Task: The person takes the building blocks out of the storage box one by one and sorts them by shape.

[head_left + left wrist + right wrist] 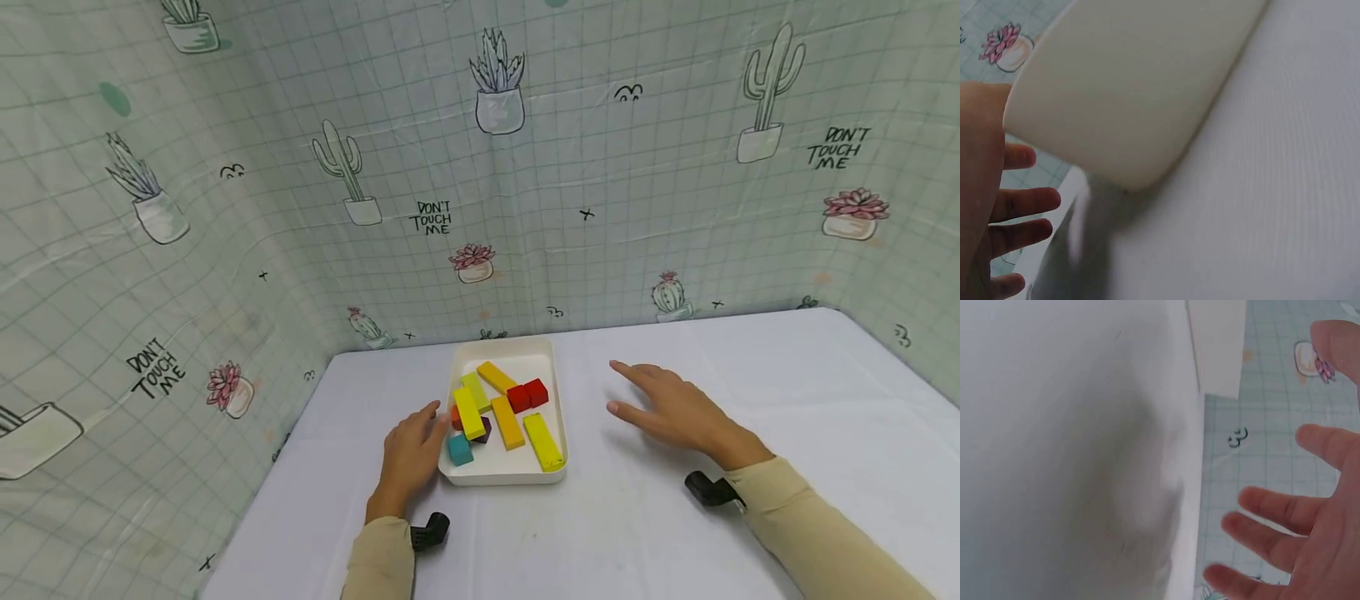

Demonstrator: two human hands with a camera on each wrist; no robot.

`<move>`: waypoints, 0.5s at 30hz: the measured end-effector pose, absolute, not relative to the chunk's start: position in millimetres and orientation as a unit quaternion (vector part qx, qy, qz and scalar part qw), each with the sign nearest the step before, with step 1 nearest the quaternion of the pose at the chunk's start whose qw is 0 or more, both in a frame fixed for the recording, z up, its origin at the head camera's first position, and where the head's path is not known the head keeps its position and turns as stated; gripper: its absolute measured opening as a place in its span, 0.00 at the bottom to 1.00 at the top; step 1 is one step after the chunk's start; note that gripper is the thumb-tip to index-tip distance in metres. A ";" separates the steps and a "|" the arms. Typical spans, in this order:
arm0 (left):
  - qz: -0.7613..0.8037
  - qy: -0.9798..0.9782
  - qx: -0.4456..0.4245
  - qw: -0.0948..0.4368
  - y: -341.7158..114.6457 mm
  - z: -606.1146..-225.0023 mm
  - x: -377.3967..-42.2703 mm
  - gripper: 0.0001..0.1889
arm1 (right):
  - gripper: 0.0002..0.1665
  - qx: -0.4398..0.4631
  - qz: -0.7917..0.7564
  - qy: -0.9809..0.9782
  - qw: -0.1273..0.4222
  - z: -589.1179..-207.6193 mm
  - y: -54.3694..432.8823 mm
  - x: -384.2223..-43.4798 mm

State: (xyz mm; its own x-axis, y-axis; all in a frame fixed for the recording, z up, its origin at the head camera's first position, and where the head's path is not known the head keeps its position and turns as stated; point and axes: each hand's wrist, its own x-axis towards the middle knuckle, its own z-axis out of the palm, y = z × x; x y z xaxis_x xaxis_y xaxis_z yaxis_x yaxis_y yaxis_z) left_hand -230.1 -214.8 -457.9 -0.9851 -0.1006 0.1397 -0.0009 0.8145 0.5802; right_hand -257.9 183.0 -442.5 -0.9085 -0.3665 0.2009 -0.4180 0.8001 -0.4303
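Observation:
A white tray (501,479) on the table holds several coloured blocks: a teal cube (460,450), a dark purple block (483,428), two red cubes (527,396), a mostly hidden orange-red block (455,417), and long yellow, yellow-green and orange blocks (507,422). My left hand (408,454) is at the tray's left wall with its fingers extended. Its thumb is right by the rim; whether it touches, I cannot tell. To the right of the tray, apart from it, my right hand (671,408) hovers over the cloth with fingers spread, holding nothing.
A white cloth covers the table (600,533). Patterned fabric (585,167) with cactus drawings hangs behind it and along both sides. Black wrist cameras (431,531) are strapped at the sleeve cuffs.

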 end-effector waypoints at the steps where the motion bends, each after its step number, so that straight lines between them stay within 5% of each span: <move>1: -0.323 -0.942 0.033 0.082 -212.7 -458.3 -231.2 0.28 | 0.47 0.208 0.261 -0.942 0.042 -441.5 179.5 -259.8; 15: -0.391 -0.916 0.029 0.084 -205.1 -464.6 -235.6 0.26 | 0.26 0.215 0.413 -0.884 -0.040 -425.6 127.8 -283.4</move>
